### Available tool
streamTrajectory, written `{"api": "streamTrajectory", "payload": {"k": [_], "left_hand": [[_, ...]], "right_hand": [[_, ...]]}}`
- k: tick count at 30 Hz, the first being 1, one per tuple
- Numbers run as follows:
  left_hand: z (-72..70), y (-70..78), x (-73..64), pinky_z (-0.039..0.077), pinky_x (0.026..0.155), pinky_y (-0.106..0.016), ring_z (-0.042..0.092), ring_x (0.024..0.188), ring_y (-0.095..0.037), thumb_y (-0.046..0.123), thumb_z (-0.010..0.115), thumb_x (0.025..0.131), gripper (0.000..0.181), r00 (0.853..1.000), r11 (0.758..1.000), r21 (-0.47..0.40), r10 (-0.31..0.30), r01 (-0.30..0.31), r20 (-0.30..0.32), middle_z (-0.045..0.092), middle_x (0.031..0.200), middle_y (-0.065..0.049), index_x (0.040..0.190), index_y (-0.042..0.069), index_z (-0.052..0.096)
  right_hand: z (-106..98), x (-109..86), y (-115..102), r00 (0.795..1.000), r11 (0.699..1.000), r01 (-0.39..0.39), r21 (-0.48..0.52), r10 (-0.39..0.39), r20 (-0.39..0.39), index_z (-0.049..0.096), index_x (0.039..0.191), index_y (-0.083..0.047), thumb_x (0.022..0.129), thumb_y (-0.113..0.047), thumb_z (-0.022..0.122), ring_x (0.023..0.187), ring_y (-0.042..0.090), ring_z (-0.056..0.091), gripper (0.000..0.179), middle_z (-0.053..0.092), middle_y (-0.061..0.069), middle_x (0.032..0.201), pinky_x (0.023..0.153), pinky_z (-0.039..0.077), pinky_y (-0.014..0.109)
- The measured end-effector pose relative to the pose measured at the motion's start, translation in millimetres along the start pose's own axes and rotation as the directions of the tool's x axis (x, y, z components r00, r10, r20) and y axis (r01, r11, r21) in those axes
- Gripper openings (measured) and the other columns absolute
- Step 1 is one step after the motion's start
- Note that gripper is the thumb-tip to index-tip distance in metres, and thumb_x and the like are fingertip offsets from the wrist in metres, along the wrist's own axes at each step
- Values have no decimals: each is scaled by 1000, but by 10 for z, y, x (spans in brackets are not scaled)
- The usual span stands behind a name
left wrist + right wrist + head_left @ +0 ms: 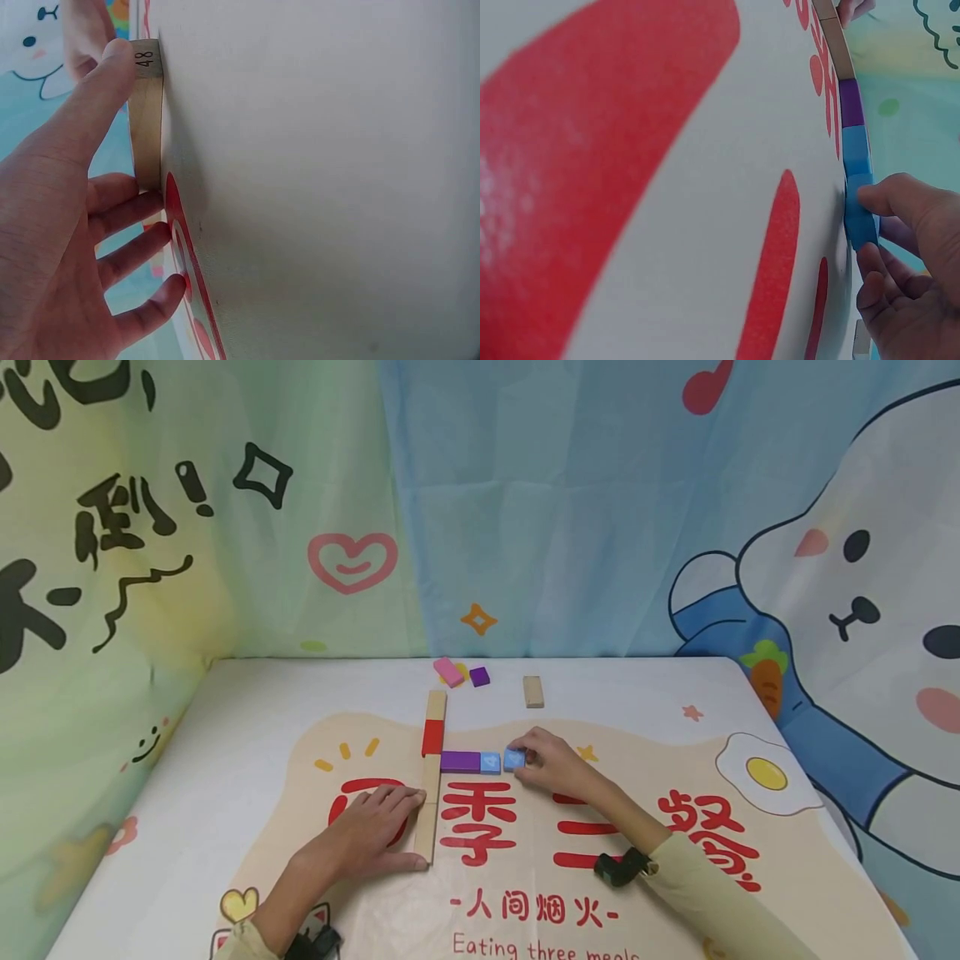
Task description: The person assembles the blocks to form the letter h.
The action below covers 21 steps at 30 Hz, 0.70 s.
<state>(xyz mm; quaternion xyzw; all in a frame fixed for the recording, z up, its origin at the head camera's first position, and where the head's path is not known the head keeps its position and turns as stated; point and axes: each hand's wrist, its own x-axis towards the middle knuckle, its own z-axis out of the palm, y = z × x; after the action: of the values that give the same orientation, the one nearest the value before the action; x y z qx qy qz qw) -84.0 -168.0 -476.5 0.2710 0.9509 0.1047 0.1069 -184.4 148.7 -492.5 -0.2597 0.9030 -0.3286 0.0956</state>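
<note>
In the head view, wooden blocks (426, 827) and a red block (433, 737) form a line running away from me. A purple block (460, 762) and a blue block (490, 763) branch off it to the right. My right hand (558, 768) pinches another blue block (513, 760) between thumb and fingers, at the end of this branch. My left hand (375, 831) lies along the left side of the wooden line with its fingers extended. In the left wrist view, its thumb touches the near end of a wooden block (147, 112) marked 48.
Toward the table's back edge lie a pink block (448, 672) over something yellow, a small purple block (479, 677) and a loose wooden block (533, 692). The white table cover (630, 693) has printed red characters. A patterned curtain (525, 527) hangs behind.
</note>
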Motion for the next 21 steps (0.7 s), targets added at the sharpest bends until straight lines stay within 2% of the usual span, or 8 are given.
{"api": "streamTrajectory", "payload": {"k": [10, 21], "left_hand": [[-4, 1, -2, 43, 103, -49, 44, 130, -23, 70, 62, 78, 90, 1000, 1000, -5, 1, -1, -5, 48, 143, -2, 145, 15, 41], [19, -18, -1, 44, 102, -49, 44, 130, -23, 71, 61, 77, 90, 1000, 1000, 8, 5, -5, -8, 48, 143, -1, 145, 17, 41]], "right_hand": [[12, 26, -13, 999, 1000, 6, -7, -5, 41, 65, 120, -6, 86, -16, 69, 89, 13, 50, 35, 58, 5, 105, 79, 48, 26], [30, 36, -24, 999, 1000, 10, -14, -10, 40, 65, 120, -5, 86, -16, 69, 89, 13, 50, 36, 58, 5, 104, 79, 48, 25]]}}
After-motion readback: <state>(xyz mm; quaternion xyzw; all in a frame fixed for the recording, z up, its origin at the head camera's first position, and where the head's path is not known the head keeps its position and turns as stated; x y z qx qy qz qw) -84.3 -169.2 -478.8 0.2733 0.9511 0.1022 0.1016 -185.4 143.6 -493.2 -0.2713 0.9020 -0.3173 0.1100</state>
